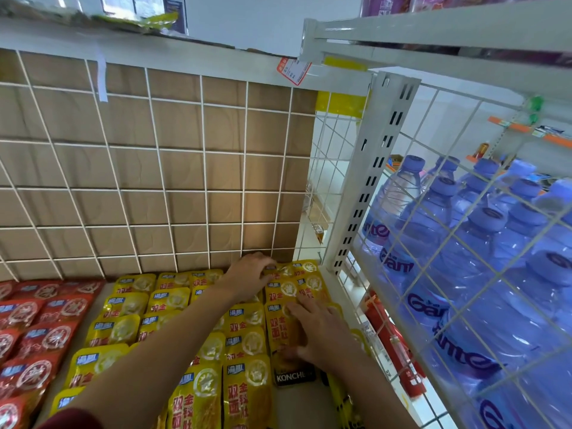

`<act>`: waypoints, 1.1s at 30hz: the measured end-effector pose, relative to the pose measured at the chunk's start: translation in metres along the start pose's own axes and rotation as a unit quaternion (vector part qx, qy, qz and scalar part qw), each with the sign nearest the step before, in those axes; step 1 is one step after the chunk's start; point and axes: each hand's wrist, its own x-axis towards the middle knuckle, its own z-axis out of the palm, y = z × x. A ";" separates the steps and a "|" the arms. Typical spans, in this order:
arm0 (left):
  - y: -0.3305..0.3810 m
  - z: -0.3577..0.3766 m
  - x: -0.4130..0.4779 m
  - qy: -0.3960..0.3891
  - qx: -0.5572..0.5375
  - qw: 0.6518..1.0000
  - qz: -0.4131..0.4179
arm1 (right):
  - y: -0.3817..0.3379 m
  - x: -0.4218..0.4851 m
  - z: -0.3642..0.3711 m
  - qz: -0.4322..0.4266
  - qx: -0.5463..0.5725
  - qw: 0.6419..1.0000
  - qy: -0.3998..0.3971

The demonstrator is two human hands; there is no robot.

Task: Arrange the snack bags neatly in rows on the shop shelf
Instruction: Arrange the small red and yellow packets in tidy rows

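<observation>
Here, flat yellow foil snack bags (246, 345) lie in overlapping rows on the white shop shelf (79, 332), their long axes running from the front edge back toward the wire-grid rear panel (173, 168). The rightmost row sits directly under both hands. The right hand (320, 332) rests palm-down with fingers spread flat on a bag midway along that row, pressing rather than gripping. The left hand (249, 278) reaches farther back, fingers curled over the rearmost bags just beside the grid; whether it pinches one cannot be told. By this reading, the right hand is nearer for squaring the mid-row bags. Room is tight: the white slotted upright (368, 181) and side mesh hem the row on the right. Red snack bags (37, 323) fill the far left.
</observation>
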 end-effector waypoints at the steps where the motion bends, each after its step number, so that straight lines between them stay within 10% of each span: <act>1: 0.000 0.001 0.001 0.006 0.010 1.000 -0.007 | -0.001 0.000 -0.001 0.001 -0.001 1.000 -0.004; 33: -0.011 -0.003 -0.005 0.019 -0.030 0.999 0.017 | 0.001 0.004 0.002 0.008 0.020 1.000 0.012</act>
